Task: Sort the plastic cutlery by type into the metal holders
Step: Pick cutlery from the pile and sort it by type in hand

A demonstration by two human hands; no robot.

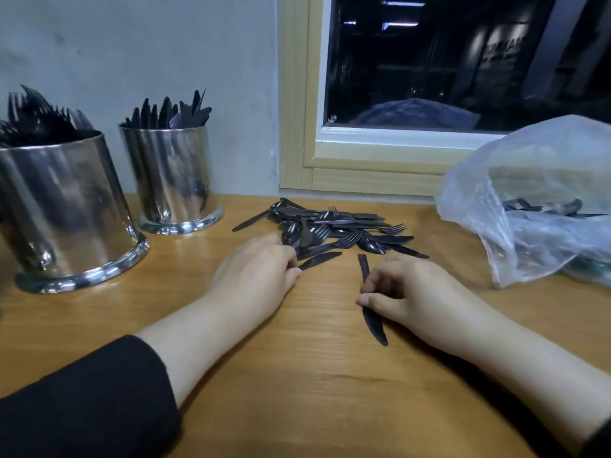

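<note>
So my right hand [401, 289] pinches a knife [373, 320] near the pile [334, 229]; left hand [258, 269] curls on another knife [319, 260]. I'd gather both, then drop them blades-up in the knife holder [172, 180].

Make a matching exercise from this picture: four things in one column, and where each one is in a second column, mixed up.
Things:
1. knife
2. fork holder
3. plastic bag
4. cutlery pile

Places:
A. far left on the table
B. under the right hand
C. right edge, below the window
D. table middle, beyond both hands

Pairs: 1-B, 2-A, 3-C, 4-D
</note>
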